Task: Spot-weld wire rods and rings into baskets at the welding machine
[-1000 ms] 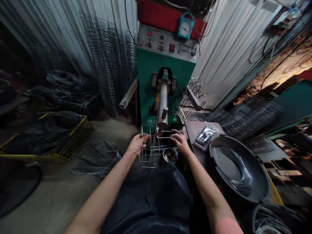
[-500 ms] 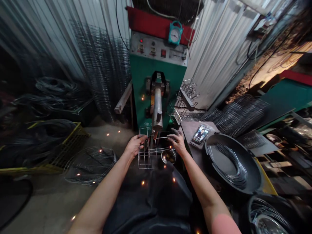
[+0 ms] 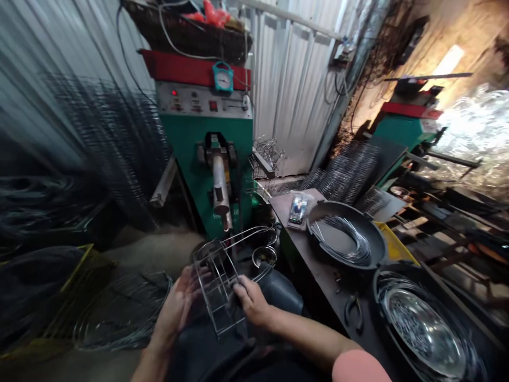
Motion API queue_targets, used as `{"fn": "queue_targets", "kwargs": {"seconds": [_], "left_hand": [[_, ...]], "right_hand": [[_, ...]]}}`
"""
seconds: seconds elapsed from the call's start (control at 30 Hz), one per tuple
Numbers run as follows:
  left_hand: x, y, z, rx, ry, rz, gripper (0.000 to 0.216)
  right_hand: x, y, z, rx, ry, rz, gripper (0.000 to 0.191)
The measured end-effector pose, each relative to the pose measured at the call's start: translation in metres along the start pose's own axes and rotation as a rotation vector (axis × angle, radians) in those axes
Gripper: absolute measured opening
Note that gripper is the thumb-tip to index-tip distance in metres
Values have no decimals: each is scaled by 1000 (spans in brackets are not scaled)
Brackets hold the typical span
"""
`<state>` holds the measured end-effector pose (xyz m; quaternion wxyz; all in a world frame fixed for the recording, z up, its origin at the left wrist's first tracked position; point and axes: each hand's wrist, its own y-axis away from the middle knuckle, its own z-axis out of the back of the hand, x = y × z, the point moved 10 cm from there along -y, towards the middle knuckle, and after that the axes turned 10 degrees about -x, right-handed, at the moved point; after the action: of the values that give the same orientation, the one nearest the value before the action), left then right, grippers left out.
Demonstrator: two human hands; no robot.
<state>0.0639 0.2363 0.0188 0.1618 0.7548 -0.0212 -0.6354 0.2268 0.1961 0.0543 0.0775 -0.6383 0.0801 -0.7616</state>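
A small wire rack (image 3: 212, 291) with a grid of thin rods and a long curved loop is tilted in front of me, over my dark-covered lap. My right hand (image 3: 252, 301) is closed on its right side, with thumb and fingers pinching the wire. At the rack's left edge is my left hand (image 3: 181, 297), its fingers stretched out and partly blurred behind the wires. Whether they touch the rack I cannot tell. Just beyond the rack is the spot welder's lower tip (image 3: 227, 222), under the thick metal arm of a green machine (image 3: 183, 143).
On the right bench are a phone (image 3: 298, 207), a black pan (image 3: 374, 257) of wire rings, pliers (image 3: 353, 313) and a metal bowl (image 3: 425, 331) of small pieces. A small bowl (image 3: 264, 255) stands beside the machine. Left on the floor lie wire coils (image 3: 119, 313) and a yellow crate (image 3: 75, 270).
The rack has come away from the welder tip toward me and turned. My right hand moved from the far rods to the rack's side; my left fingers loosened. The view swung right; sparks are gone.
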Motion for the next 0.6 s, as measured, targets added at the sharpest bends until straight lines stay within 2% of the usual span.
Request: {"fn": "queue_targets", "kwargs": {"seconds": [0.07,0.1,0.2,0.23,0.3,0.37,0.47,0.53,0.6], "left_hand": [[-12,19,23,-71,-228,-252,64],[-21,33,25,-46,-364,-437,66],[-30,85,4,195,-699,-1011,79],[-30,101,-2,242,-773,-1164,87],[-32,121,-7,245,-859,-1372,96],[-36,131,-10,216,-869,-1433,93],[-39,135,-6,128,-808,-1382,76],[-34,131,0,83,-756,-1291,63],[-16,119,4,136,-705,-1104,52]], "right_hand": [[9,-11,11,-49,-148,-108,30],[13,-16,12,-40,-244,-167,31],[29,-28,9,15,-479,-296,32],[34,-31,8,32,-517,-326,30],[42,-36,6,66,-551,-379,28],[46,-40,7,84,-575,-424,24],[47,-44,12,101,-618,-492,23],[46,-43,11,157,-624,-552,30],[45,-42,7,213,-599,-573,37]]}}
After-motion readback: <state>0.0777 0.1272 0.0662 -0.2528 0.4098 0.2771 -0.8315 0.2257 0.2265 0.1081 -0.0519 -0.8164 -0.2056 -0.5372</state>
